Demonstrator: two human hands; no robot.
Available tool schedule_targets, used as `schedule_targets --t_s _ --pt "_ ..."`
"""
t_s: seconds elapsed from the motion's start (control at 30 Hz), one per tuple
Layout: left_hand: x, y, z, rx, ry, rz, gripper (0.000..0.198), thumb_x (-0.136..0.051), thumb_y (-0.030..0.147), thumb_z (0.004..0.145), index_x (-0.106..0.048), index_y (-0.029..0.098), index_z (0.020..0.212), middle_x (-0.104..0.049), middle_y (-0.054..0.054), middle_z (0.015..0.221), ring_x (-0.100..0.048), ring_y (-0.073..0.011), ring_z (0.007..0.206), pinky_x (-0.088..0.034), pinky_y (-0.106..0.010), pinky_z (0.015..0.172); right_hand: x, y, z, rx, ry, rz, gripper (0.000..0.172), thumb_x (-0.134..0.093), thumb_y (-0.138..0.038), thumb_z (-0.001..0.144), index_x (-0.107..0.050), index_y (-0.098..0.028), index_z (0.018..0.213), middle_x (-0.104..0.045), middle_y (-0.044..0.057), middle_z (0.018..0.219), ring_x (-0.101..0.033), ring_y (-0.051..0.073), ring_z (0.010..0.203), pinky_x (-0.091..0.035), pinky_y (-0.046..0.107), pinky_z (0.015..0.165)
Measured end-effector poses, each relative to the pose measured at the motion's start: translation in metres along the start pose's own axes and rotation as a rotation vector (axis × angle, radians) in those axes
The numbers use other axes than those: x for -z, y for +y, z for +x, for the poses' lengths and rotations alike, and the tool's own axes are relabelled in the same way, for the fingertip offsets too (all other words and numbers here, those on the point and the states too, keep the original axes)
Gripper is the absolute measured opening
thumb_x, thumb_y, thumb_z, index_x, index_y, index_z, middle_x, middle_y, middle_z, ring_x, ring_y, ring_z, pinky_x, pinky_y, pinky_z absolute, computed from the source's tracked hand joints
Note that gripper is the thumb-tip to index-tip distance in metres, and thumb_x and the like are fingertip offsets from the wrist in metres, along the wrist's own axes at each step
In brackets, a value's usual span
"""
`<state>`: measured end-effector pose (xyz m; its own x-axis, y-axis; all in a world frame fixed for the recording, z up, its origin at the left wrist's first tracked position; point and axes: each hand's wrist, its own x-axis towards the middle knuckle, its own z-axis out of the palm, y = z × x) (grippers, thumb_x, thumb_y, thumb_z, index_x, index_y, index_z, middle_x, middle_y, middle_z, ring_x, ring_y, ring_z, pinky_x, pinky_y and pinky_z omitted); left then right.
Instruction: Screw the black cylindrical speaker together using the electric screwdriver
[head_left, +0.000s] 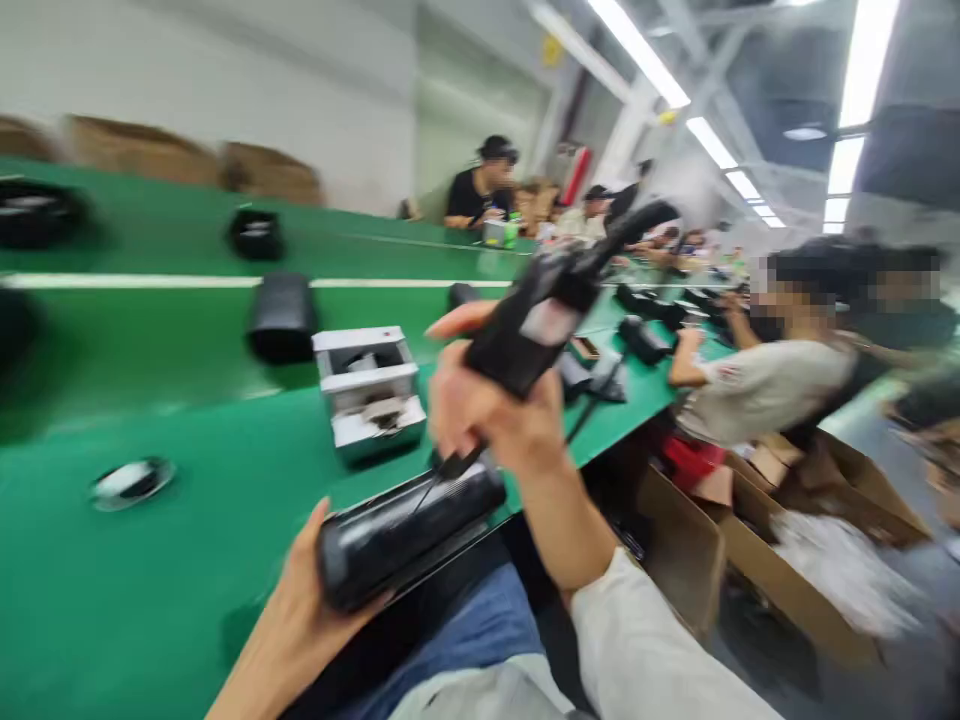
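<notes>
My right hand point(487, 405) is raised over the green table's near edge and grips a black handheld radio point(544, 320) whose antenna points up and to the right. My left hand point(300, 610) holds a long black cylindrical item point(409, 530) wrapped in shiny plastic, low near my lap. A thin black strap hangs between the two. The picture is blurred by motion.
A small grey metal fixture point(369, 390) stands on the green table point(150, 580) just left of my hands. Black parts point(283, 316) lie farther back. A person point(772, 370) sits at the right; others sit far along the table. Open cardboard boxes point(795, 570) are on the floor.
</notes>
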<state>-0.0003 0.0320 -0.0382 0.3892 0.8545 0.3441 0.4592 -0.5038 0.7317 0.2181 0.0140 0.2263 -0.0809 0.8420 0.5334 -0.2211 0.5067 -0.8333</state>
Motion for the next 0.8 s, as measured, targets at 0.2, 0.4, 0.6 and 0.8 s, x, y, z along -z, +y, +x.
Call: schedule_targets --t_s 0.2,0.4,0.6,0.8 --pt "0.022 0.004 -0.043 0.093 -0.082 -0.033 0.135 -0.093 0.030 0.084 0.003 0.037 0.180 -0.047 -0.019 0.169 -0.057 -0.0436 0.155 -0.051 -0.068 0.126 0.005 0.058 0.070 0.333 0.271 -0.135 0.031 -0.084 -0.042 0.090 -0.056 -0.029 0.092 -0.046 -0.013 0.058 -0.047 0.010 0.040 -0.046 0.027 0.043" --pt "0.020 0.008 -0.038 0.103 -0.096 -0.066 0.139 -0.095 0.025 0.082 0.003 0.040 0.180 -0.049 -0.018 0.166 -0.058 -0.0424 0.152 -0.052 -0.066 0.124 -0.004 0.094 0.090 0.344 0.282 -0.223 0.025 -0.080 -0.039 0.094 -0.058 -0.027 0.089 -0.055 -0.009 0.065 -0.051 0.010 0.043 -0.047 0.029 0.043" --pt "0.022 0.006 -0.040 0.111 -0.101 -0.092 0.138 -0.095 0.025 0.083 0.001 0.040 0.180 -0.049 -0.018 0.166 -0.058 -0.0421 0.150 -0.051 -0.066 0.125 -0.008 0.113 0.094 0.252 0.315 -0.331 0.024 -0.077 -0.041 0.099 -0.057 -0.028 0.098 -0.054 -0.007 0.073 -0.051 0.011 0.048 -0.050 0.029 0.044" --pt "0.023 0.009 -0.038 0.112 -0.098 -0.097 0.134 -0.094 0.028 0.084 0.000 0.040 0.180 -0.050 -0.017 0.166 -0.059 -0.0414 0.150 -0.052 -0.064 0.124 -0.003 0.118 0.106 0.245 0.303 -0.289 0.029 -0.081 -0.041 0.096 -0.055 -0.029 0.098 -0.054 -0.008 0.073 -0.051 0.010 0.048 -0.048 0.027 0.042"
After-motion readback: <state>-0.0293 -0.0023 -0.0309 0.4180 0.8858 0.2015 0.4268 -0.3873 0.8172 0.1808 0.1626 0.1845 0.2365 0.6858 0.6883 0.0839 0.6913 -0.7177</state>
